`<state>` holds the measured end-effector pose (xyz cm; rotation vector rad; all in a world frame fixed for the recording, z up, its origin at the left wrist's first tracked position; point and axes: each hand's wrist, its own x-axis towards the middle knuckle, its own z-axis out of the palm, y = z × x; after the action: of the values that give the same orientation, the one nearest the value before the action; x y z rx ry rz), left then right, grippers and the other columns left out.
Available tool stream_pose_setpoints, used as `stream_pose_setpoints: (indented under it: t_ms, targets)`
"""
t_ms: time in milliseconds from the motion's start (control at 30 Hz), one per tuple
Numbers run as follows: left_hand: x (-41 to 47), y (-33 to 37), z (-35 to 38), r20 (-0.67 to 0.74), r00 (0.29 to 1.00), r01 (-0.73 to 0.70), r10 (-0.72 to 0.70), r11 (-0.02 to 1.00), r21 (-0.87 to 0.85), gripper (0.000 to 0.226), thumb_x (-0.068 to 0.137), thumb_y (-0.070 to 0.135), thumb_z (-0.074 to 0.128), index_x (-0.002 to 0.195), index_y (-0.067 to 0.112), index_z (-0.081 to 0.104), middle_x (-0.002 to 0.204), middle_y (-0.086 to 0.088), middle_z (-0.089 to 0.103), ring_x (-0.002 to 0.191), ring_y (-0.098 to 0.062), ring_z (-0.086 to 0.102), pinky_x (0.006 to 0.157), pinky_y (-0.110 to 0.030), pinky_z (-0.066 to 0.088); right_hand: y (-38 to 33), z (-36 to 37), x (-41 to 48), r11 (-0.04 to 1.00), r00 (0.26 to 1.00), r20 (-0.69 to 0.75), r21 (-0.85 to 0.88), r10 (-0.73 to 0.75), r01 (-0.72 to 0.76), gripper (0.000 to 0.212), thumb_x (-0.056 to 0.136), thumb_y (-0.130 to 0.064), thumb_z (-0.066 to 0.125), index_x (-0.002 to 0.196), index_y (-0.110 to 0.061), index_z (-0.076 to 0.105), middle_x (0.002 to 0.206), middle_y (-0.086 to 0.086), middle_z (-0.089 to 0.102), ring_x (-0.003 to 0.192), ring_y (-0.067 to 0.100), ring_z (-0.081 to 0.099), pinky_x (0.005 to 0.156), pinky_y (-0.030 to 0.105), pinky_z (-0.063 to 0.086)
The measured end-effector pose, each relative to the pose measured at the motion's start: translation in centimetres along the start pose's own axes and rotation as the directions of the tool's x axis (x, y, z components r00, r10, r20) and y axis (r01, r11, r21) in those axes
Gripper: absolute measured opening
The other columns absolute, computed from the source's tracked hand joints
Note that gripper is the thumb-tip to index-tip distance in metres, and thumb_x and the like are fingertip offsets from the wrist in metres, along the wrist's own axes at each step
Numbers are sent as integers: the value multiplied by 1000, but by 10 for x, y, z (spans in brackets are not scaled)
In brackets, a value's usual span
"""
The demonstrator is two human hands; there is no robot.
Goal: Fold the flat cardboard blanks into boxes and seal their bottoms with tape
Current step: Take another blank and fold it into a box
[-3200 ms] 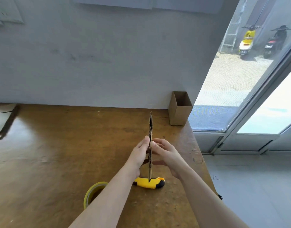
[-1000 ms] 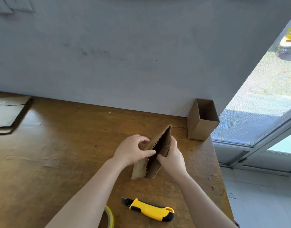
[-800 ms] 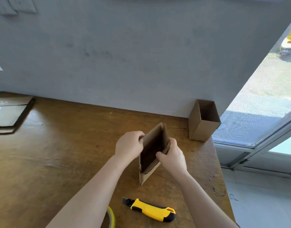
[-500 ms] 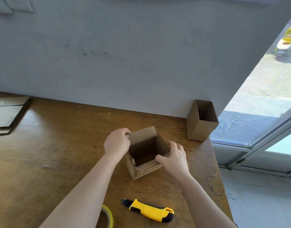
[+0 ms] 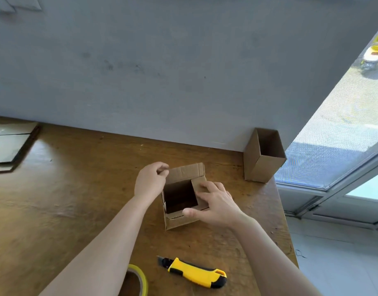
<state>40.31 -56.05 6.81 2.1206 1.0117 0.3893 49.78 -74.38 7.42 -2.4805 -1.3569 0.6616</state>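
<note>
Left hand fingers curled together, pinching the far flap's left corner on the half-formed box. Right hand fingers spread apart, flat on the box's right flap, pressing it inward; thumb out toward the near flap, nothing gripped. Box stands on the wooden table, opening up, dark inside, far flap raised, near flap low. Both forearms bare, coming in from the near edge.

Relative to the box: yellow utility knife lies near side, well apart, blade end pointing left. Tape roll near-left of the box, partly behind the left forearm, cut by the frame edge. Finished open box stands far-right, against the grey wall, at the table's right corner. Stack of flat blanks far left, well apart. Glass door to the right of the box; parked scooter outside.
</note>
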Motion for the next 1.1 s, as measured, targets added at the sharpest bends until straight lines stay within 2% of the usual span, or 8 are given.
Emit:
stream_pose_setpoints:
  t_ms: [100, 233, 467, 600, 833, 933, 1033, 1100]
  targets:
    - [-12, -5, 1, 22, 987, 157, -157, 937, -312, 42, 102, 45, 39, 129, 21, 60, 133, 1, 58, 123, -16, 52, 99, -32, 41, -2, 0, -1, 1000, 1000, 12, 6, 3, -3, 94, 69, -91, 40, 135, -26, 56, 154, -9, 26, 140, 17, 14, 112, 43, 29]
    - [-34, -22, 3, 122, 965, 257, -230, 755, -603, 32, 105, 17, 38, 122, 27, 63, 129, 2, 60, 123, -15, 51, 111, -43, 36, -7, 2, -5, 997, 1000, -16, 72, 16, -15, 84, 75, -81, 51, 137, -26, 54, 153, -10, 27, 139, 16, 13, 111, 39, 33]
    - [-44, -23, 16, 177, 962, 267, -208, 850, -453, 25, 98, 17, 57, 117, 31, 50, 120, 8, 51, 112, -12, 48, 90, -31, 45, -15, 2, -10, 992, 999, -34, 126, 2, 2, 80, 77, -74, 59, 138, -22, 56, 150, -10, 31, 137, 16, 16, 109, 36, 33]
    - [-36, -26, 19, 148, 962, 271, -229, 871, -411, 28, 95, 14, 61, 118, 28, 52, 121, 7, 55, 115, -17, 53, 96, -42, 52, -5, 1, -8, 982, 999, -33, 188, 11, -5, 62, 82, -64, 65, 132, -27, 60, 146, -10, 39, 135, 16, 24, 107, 36, 34]
    - [-31, -37, 21, 170, 955, 294, -241, 824, -484, 28, 93, 13, 65, 118, 25, 60, 120, 0, 62, 116, -22, 57, 97, -39, 49, -7, 2, 0, 973, 962, -242, 218, 123, -69, 27, 86, -40, 71, 110, -29, 67, 113, -14, 63, 111, 9, 49, 82, 22, 39]
    - [-32, -36, 17, 173, 944, 329, -280, 788, -520, 24, 98, 15, 57, 120, 26, 59, 120, 1, 60, 119, -20, 53, 95, -31, 45, -14, 5, 3, 974, 931, -316, 192, 180, -123, 36, 83, -40, 75, 114, -28, 60, 112, -10, 59, 107, 11, 52, 81, 21, 44]
    - [-37, -36, 14, 191, 952, 307, -241, 768, -562, 37, 101, 12, 49, 130, 33, 56, 130, 5, 55, 124, -15, 48, 109, -39, 40, -18, 8, 7, 963, 903, -360, 216, 235, -164, 71, 80, -38, 79, 138, -27, 40, 129, -3, 54, 113, 14, 54, 88, 26, 51]
    - [-42, -35, 12, 190, 965, 260, -181, 760, -596, 39, 102, 12, 46, 129, 38, 57, 130, 10, 52, 121, -10, 47, 105, -34, 40, -20, 9, 9, 964, 906, -347, 185, 244, -189, 94, 80, -38, 78, 153, -30, 19, 140, 1, 46, 120, 18, 54, 91, 30, 52]
